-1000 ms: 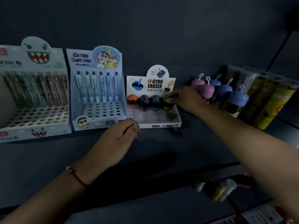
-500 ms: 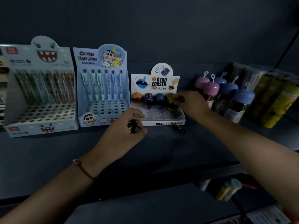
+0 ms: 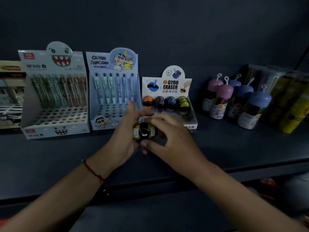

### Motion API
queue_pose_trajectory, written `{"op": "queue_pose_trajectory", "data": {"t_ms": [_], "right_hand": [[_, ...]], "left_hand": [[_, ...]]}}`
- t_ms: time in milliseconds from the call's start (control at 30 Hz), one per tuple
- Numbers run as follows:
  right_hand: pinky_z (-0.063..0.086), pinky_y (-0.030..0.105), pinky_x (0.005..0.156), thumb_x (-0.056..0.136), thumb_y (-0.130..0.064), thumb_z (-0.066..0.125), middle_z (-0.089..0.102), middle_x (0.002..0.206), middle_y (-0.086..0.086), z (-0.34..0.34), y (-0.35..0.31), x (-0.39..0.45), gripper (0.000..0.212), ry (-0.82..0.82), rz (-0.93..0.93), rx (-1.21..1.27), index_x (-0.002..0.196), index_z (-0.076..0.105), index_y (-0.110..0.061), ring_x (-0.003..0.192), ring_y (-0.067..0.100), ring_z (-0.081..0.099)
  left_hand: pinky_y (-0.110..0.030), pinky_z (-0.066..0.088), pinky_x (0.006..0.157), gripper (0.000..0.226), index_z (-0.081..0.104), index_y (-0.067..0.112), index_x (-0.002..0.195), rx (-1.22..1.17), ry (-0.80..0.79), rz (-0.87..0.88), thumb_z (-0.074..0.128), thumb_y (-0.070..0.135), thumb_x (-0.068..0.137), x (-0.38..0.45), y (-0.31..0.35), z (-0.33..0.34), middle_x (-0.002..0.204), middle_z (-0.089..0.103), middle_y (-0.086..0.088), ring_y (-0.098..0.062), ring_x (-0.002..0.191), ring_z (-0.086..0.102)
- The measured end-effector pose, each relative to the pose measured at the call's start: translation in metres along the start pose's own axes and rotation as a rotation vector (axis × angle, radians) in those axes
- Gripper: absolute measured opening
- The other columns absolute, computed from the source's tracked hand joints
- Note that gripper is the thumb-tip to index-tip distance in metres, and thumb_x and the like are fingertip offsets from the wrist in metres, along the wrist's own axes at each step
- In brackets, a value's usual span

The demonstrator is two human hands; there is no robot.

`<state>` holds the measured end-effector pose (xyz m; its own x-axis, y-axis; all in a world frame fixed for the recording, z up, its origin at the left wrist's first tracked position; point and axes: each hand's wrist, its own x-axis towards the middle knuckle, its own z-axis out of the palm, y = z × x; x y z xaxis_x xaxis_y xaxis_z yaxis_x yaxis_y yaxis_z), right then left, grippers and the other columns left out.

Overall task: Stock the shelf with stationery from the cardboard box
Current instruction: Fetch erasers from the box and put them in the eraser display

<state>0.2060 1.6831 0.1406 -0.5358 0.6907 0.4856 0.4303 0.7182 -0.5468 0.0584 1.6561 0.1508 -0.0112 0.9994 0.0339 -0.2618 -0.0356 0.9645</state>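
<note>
Both hands meet over the middle of the shelf point(image 3: 234, 148), just in front of the eraser box point(image 3: 168, 104). Left hand point(image 3: 124, 133) cups a yellow-green and black eraser point(image 3: 143, 131) from the left, thumb up, fingers curled round it. Right hand point(image 3: 168, 136) comes in from the right, thumb under the eraser's lower edge, fingers spread and bent over its top; it pinches the same piece. Eraser held clear of the shelf surface, round metal centre facing the camera.

Eraser box stands toward the back edge, centre. Its rear row holds orange, purple, blue and yellow-green erasers; the yellow-green ones sit stacked at the right end. Front part of the tray is hidden behind the hands.

Left of it, touching or nearly so, the pen box point(image 3: 113, 92) with six pens upright along its back row. Further left, the monster box point(image 3: 55, 96), pens in its back row too. At the left edge, a darker carton point(image 3: 10, 94), partly cut off.

Right of the eraser box, apart from it, capped jars point(image 3: 234, 101) in pink and blue, clustered. Beyond them, at the right edge, tall tubes point(image 3: 284, 101), yellow and dark
</note>
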Motion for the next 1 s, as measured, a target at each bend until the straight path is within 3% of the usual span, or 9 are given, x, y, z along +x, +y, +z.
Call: {"op": "queue_pose_trajectory", "data": {"t_ms": [167,267,367,500,600,700,833,900,1000], "right_hand": [[0.039,0.019,0.084,0.074,-0.025,0.08,0.057,0.098,-0.022,-0.001,-0.002,0.011,0.028,0.03,0.046,0.053,0.096,0.063,-0.03,0.101,0.003,0.047],[0.037,0.008,0.076,0.073,-0.022,0.081,0.054,0.094,-0.024,-0.009,-0.002,0.009,0.029,0.071,0.087,0.115,0.086,0.059,-0.037,0.098,-0.006,0.047],[0.04,0.011,0.079,0.075,-0.018,0.08,0.055,0.101,-0.021,-0.013,0.005,0.004,0.026,0.15,0.045,0.105,0.092,0.065,-0.031,0.099,-0.004,0.05],[0.043,0.015,0.08,0.075,-0.017,0.082,0.063,0.093,-0.017,-0.017,0.013,-0.002,0.026,0.261,0.052,0.176,0.094,0.067,-0.027,0.095,0.005,0.058],[0.052,0.023,0.082,0.077,-0.01,0.081,0.07,0.093,-0.008,-0.019,0.015,-0.005,0.025,0.273,0.103,0.372,0.096,0.067,-0.019,0.093,0.01,0.066],[0.054,0.024,0.084,0.077,0.003,0.077,0.073,0.1,-0.004,-0.021,0.015,-0.007,0.036,0.26,0.154,0.54,0.104,0.068,-0.019,0.096,0.009,0.069],[0.055,0.03,0.089,0.077,0.01,0.074,0.074,0.106,-0.002,-0.021,0.014,-0.012,0.052,0.246,0.18,0.638,0.115,0.063,-0.024,0.1,0.014,0.07],[0.055,0.033,0.092,0.078,0.011,0.073,0.073,0.107,-0.003,-0.02,0.014,-0.015,0.052,0.257,0.165,0.635,0.113,0.063,-0.026,0.102,0.014,0.069],[0.055,0.033,0.093,0.078,0.012,0.071,0.073,0.109,-0.002,-0.019,0.013,-0.021,0.047,0.285,0.118,0.604,0.112,0.066,-0.02,0.107,0.011,0.068]], "left_hand": [[-0.027,0.043,0.043,0.073,0.053,0.005,0.112,-0.09,-0.091,-0.045,0.021,0.068,0.092,-0.001,0.0,-0.003,0.074,0.06,-0.009,-0.015,0.048,0.049],[-0.03,0.045,0.048,0.053,0.056,0.007,0.108,-0.162,-0.198,-0.114,0.028,0.052,0.1,-0.001,0.001,-0.007,0.081,0.061,-0.011,-0.018,0.059,0.056],[-0.029,0.044,0.049,0.043,0.062,0.009,0.107,-0.1,-0.23,-0.182,0.036,0.042,0.1,-0.001,0.0,-0.008,0.084,0.06,-0.012,-0.022,0.066,0.06],[-0.024,0.047,0.052,0.038,0.063,0.011,0.117,-0.09,-0.259,-0.162,0.052,0.04,0.096,-0.001,-0.001,-0.008,0.094,0.063,-0.011,-0.018,0.07,0.059],[-0.025,0.052,0.058,0.045,0.066,0.011,0.116,-0.076,-0.265,-0.114,0.066,0.039,0.081,-0.001,-0.002,-0.008,0.104,0.068,-0.012,-0.018,0.078,0.064],[-0.024,0.053,0.06,0.035,0.071,0.012,0.111,-0.04,-0.231,-0.07,0.07,0.031,0.082,-0.001,-0.004,-0.008,0.108,0.07,-0.015,-0.017,0.08,0.067],[-0.024,0.054,0.062,0.064,0.071,0.015,0.117,-0.017,-0.25,-0.043,0.09,0.04,0.06,0.0,-0.006,-0.012,0.109,0.07,-0.016,-0.017,0.086,0.068],[-0.024,0.054,0.064,0.066,0.071,0.017,0.117,0.013,-0.256,-0.009,0.092,0.037,0.057,-0.001,-0.007,-0.013,0.107,0.071,-0.013,-0.017,0.088,0.068],[-0.023,0.053,0.066,0.049,0.073,0.022,0.111,0.077,-0.25,0.042,0.084,0.021,0.063,-0.003,-0.008,-0.011,0.105,0.072,-0.006,-0.015,0.088,0.067]]}}
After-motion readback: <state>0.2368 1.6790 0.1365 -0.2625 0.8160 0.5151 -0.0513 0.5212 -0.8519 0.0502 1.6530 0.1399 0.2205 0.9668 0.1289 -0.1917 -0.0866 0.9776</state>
